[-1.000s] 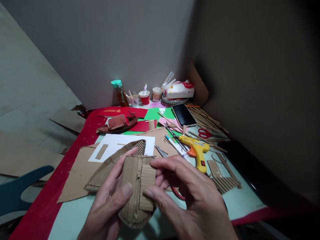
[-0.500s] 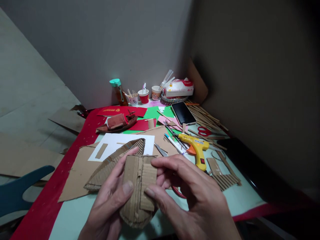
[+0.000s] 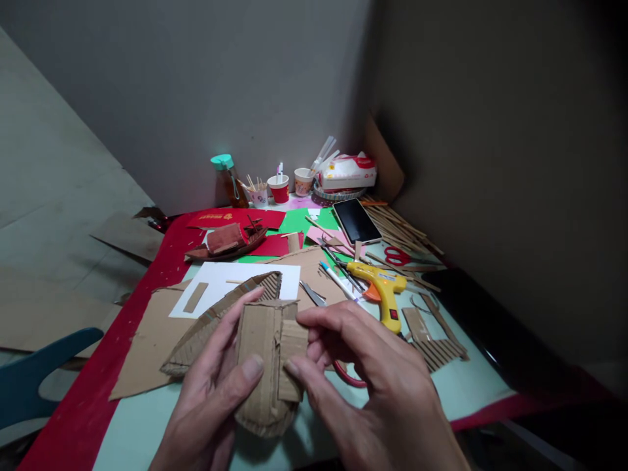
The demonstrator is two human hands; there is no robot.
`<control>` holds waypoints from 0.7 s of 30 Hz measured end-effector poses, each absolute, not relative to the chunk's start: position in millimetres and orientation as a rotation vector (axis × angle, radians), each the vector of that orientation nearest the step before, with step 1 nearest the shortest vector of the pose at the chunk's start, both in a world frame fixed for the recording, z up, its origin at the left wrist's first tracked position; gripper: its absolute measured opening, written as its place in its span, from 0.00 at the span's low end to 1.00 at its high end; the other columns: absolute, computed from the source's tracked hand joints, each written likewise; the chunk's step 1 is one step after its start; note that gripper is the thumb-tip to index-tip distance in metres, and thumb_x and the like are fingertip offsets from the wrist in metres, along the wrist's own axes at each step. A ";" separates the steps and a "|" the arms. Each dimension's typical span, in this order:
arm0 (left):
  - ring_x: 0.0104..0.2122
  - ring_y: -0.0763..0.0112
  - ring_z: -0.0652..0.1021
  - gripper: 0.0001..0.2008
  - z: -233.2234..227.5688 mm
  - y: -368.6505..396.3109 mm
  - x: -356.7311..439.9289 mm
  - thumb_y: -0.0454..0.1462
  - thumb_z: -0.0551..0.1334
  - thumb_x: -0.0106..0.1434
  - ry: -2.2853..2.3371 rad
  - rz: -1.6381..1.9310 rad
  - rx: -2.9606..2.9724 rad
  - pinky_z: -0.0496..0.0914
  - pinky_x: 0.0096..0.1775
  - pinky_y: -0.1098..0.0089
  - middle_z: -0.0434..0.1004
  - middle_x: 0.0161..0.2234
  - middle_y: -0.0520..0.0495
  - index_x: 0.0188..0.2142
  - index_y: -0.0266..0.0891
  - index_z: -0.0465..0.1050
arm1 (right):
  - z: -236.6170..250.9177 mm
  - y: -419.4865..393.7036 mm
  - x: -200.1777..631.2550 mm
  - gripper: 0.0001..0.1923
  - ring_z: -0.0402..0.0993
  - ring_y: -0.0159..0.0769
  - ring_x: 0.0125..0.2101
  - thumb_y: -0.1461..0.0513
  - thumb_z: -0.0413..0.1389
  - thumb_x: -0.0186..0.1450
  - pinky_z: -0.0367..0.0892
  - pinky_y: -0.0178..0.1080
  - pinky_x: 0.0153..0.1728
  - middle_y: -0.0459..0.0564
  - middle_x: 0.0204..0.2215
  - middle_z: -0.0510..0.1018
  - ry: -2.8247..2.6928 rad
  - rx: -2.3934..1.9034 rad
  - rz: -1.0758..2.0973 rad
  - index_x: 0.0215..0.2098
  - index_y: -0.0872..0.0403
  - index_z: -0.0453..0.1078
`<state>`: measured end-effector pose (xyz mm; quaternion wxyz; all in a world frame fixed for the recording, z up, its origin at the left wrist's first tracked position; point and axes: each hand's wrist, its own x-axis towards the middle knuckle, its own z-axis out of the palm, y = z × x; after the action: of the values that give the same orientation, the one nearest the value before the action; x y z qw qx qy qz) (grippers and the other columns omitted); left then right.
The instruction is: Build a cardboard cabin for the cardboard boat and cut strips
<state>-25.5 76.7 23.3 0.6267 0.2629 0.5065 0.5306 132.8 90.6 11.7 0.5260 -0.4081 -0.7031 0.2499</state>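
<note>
**Both hands on the cardboard hull piece**

Pale green desk (image 3: pixel 471 386) is a total mess. Big flat brown cardboard sheet (image 3: pixel 147 347) lies left of the hands, yellow glue gun (image 3: pixel 383 291) just beyond the right one. Left hand (image 3: pixel 216 399) and right hand (image 3: pixel 373 386) both pinch the rounded brown corrugated cardboard piece (image 3: pixel 262 366), held just above the desk's near edge.

- Hands: two, left hand (image 3: pixel 210 392) and right hand (image 3: pixel 377 386), near.
- Cardboard boat hulls: two, one held (image 3: pixel 262 360), one ribbed hull (image 3: pixel 220 320) behind it.
- Finished model boat (image 3: pixel 226 241): one, far left.
- Paper cups: three, far, (image 3: pixel 258 194), (image 3: pixel 280 190), (image 3: pixel 303 182).
- Bottle (image 3: pixel 226 182): one.
- Glue gun (image 3: pixel 383 291): one.
- Phone (image 3: pixel 356 221): one.
- Red-handled scissors (image 3: pixel 396 256): one, right.
- White paper sheet (image 3: pixel 230 278): one.
</note>
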 end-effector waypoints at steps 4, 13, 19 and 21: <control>0.67 0.43 0.66 0.35 22.9 78.1 -25.4 0.46 0.73 0.56 1.236 1.225 0.682 0.69 0.61 0.57 0.73 0.63 0.48 0.63 0.55 0.68 | 9.9 90.6 133.9 0.14 0.75 0.27 0.33 0.71 0.58 0.66 0.74 0.26 0.35 0.45 0.35 0.75 -1.719 -0.986 0.589 0.50 0.57 0.71; 0.66 0.44 0.67 0.36 21.9 78.3 -31.7 0.47 0.73 0.54 1.253 1.177 0.721 0.71 0.59 0.60 0.73 0.64 0.51 0.62 0.58 0.69 | 10.5 89.3 132.5 0.15 0.75 0.24 0.31 0.68 0.59 0.69 0.71 0.22 0.30 0.43 0.36 0.77 -1.661 -1.018 0.646 0.52 0.52 0.70; 0.66 0.45 0.68 0.32 23.1 75.1 -29.0 0.47 0.71 0.57 1.230 1.159 0.717 0.75 0.54 0.64 0.77 0.62 0.50 0.62 0.58 0.70 | 14.6 88.8 130.9 0.05 0.72 0.23 0.27 0.68 0.59 0.67 0.68 0.21 0.30 0.40 0.30 0.75 -1.589 -1.078 0.724 0.41 0.53 0.71; 0.65 0.46 0.69 0.32 21.9 75.8 -30.0 0.46 0.72 0.56 1.230 1.152 0.732 0.77 0.51 0.67 0.76 0.62 0.52 0.61 0.58 0.72 | 15.9 89.3 131.3 0.04 0.71 0.24 0.27 0.68 0.59 0.67 0.67 0.22 0.30 0.41 0.29 0.75 -1.599 -1.094 0.727 0.39 0.54 0.71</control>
<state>-30.0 75.8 21.9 0.6068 0.3165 0.5321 0.4985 131.3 89.3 15.9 0.5107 -0.4545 -0.6643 0.3021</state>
